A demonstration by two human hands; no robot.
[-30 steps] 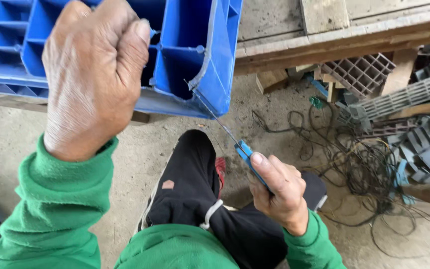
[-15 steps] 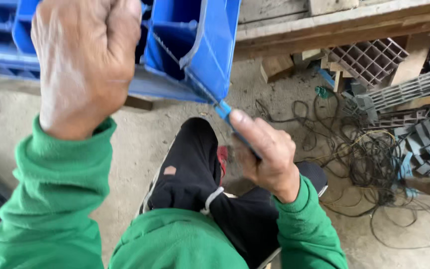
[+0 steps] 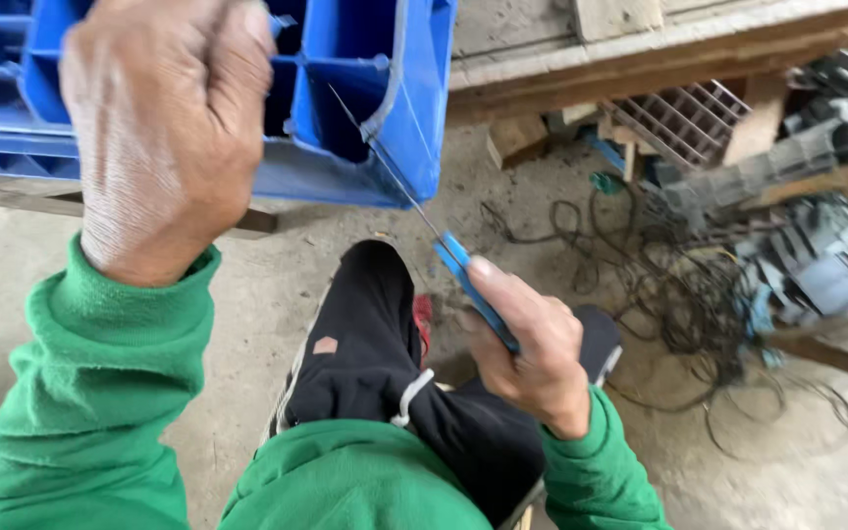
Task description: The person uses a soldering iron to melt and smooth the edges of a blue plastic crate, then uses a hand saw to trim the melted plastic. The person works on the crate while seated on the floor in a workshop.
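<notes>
The left hand [image 3: 164,137] is clenched on the blue plastic crate [image 3: 385,108], gripping one of its inner dividers from above. The right hand [image 3: 532,344] is closed around the blue handle of a thin-bladed knife [image 3: 444,250], whose blade slants up against the crate's near corner wall. Both sleeves are green. Tangled wires [image 3: 679,294] lie on the concrete floor [image 3: 277,265] to the right

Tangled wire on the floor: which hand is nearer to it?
Right. The right hand, gripping the blue-handled knife, is beside the tangled wire; the left hand grips the blue crate.
</notes>
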